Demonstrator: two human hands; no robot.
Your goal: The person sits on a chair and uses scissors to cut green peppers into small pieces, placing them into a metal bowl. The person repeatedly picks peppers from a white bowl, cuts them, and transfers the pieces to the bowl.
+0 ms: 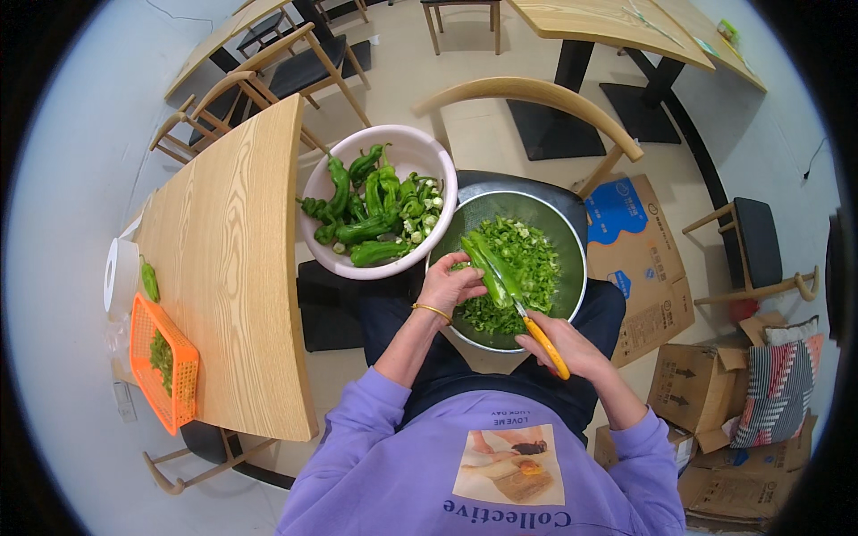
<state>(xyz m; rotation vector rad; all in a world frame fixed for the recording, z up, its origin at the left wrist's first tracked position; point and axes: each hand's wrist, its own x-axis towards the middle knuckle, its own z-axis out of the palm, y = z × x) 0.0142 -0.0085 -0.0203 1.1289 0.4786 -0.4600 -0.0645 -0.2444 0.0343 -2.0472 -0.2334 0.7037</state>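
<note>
A round metal bowl (573, 304) rests at my lap, against the chair seat, with chopped green pepper (532, 255) inside. My left hand (454, 284) is closed on long green pepper pieces (490, 268), held over the bowl. In my right hand (572, 347) are orange-yellow-handled scissors (546, 345); their metal end meets the near end of the pepper pieces, and the blades are mostly hidden. Left of the metal bowl stands a pale pink basin (443, 170) holding whole green peppers (365, 229) and several pale-centred cut stem ends (422, 214).
A wooden table (232, 268) is on my left, with an orange basket (185, 393), a loose green pepper (149, 279) and a white roll (121, 277). A wooden chair (536, 91) stands ahead. Flattened cardboard (657, 304) and boxes (693, 384) lie to the right.
</note>
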